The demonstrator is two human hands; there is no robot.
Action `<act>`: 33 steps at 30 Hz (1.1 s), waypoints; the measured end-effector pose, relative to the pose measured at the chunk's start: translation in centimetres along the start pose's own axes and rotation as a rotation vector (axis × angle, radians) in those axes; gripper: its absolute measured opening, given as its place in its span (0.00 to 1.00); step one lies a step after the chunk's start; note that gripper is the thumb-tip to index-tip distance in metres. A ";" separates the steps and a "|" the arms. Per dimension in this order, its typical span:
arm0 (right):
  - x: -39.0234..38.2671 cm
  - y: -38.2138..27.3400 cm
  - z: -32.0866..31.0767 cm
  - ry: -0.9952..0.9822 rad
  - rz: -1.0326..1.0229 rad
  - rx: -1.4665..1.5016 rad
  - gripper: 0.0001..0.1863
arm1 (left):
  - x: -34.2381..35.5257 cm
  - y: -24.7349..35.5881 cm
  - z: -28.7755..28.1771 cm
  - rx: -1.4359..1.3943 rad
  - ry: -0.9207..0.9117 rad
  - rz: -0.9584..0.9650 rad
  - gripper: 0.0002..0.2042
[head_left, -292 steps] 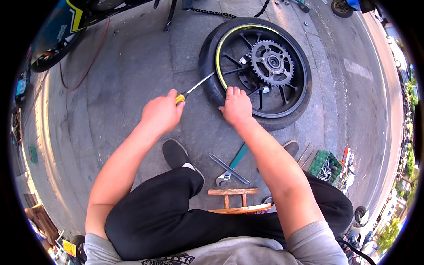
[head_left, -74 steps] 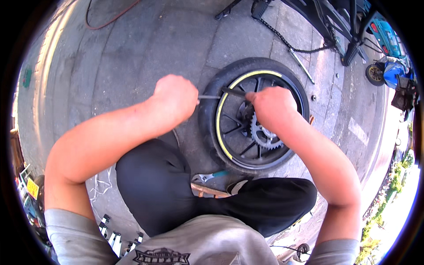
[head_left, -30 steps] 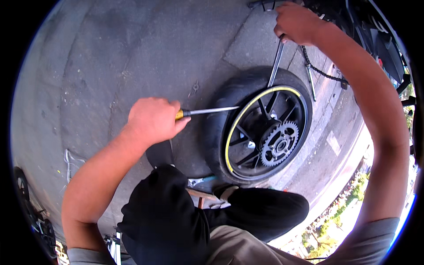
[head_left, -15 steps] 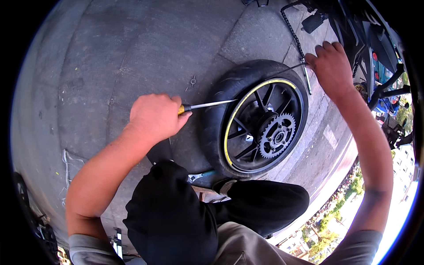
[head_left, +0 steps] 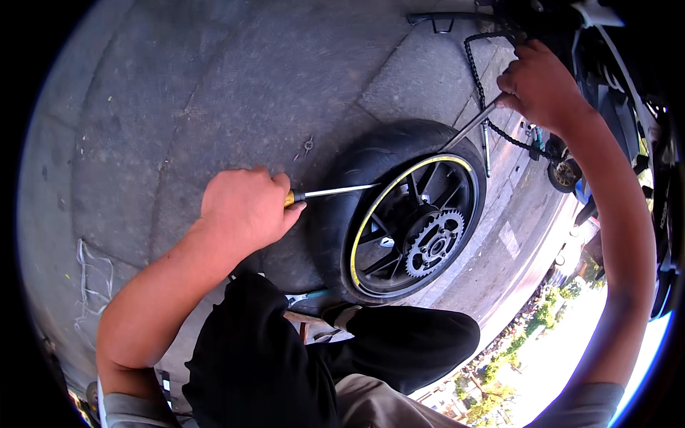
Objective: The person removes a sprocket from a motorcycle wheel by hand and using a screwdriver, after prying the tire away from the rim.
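My left hand [head_left: 246, 207] is closed on a screwdriver with a yellow-and-black handle [head_left: 292, 197]; its shaft [head_left: 335, 191] reaches in between the black tire [head_left: 337, 167] and the rim at the yellow stripe. At upper right my right hand [head_left: 542, 89] grips a long metal lever [head_left: 471, 125], whose lower end meets the tire beside the rim's upper edge. The wheel leans toward the right in the view, with black spokes and a silver sprocket [head_left: 421, 264] on its hub.
Black motorcycle parts [head_left: 614, 114] crowd the upper right around a hanging chain [head_left: 474, 68]. A wrench [head_left: 303, 297] lies by my knees, a small metal piece [head_left: 308, 145] left of the tire, and white cord [head_left: 93, 278] on the left pavement.
Since half a second ago my right hand and lever have risen, the lever standing more steeply. The wheel and my left hand appear slightly lower as the view has shifted.
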State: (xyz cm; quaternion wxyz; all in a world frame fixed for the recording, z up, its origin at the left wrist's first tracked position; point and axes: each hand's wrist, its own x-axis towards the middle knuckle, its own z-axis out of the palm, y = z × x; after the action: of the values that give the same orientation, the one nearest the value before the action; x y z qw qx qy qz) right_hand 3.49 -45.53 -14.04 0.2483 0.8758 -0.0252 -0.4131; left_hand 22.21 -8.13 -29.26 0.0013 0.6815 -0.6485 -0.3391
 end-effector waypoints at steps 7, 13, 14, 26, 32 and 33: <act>3.3 -2.4 3.4 -0.039 -0.114 -0.126 0.18 | 0.6 -1.0 0.3 -0.030 -0.033 -0.005 0.20; 5.1 -2.6 3.9 -0.153 -0.116 -0.202 0.19 | 0.6 -1.0 0.4 -0.038 -0.038 -0.009 0.20; 4.3 -3.1 3.5 -0.104 -0.107 -0.220 0.17 | 0.5 -1.1 0.5 -0.039 -0.012 -0.005 0.20; -7.1 -8.4 5.1 0.030 0.323 -0.003 0.13 | -1.4 2.1 -1.6 -0.036 -0.010 0.000 0.20; -7.9 -9.7 5.2 0.089 0.404 -0.001 0.12 | -2.0 4.4 -3.5 0.023 -0.014 0.045 0.19; -8.4 -10.1 5.5 0.123 0.426 0.016 0.12 | -2.0 4.6 -3.6 0.037 -0.035 0.040 0.19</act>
State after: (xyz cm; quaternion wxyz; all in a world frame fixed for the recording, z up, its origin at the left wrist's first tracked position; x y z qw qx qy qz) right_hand -7.71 -36.88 -15.66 0.3241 0.8762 -0.1977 -0.2969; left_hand 19.94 -8.69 -23.56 -0.0156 0.6623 -0.6681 -0.3388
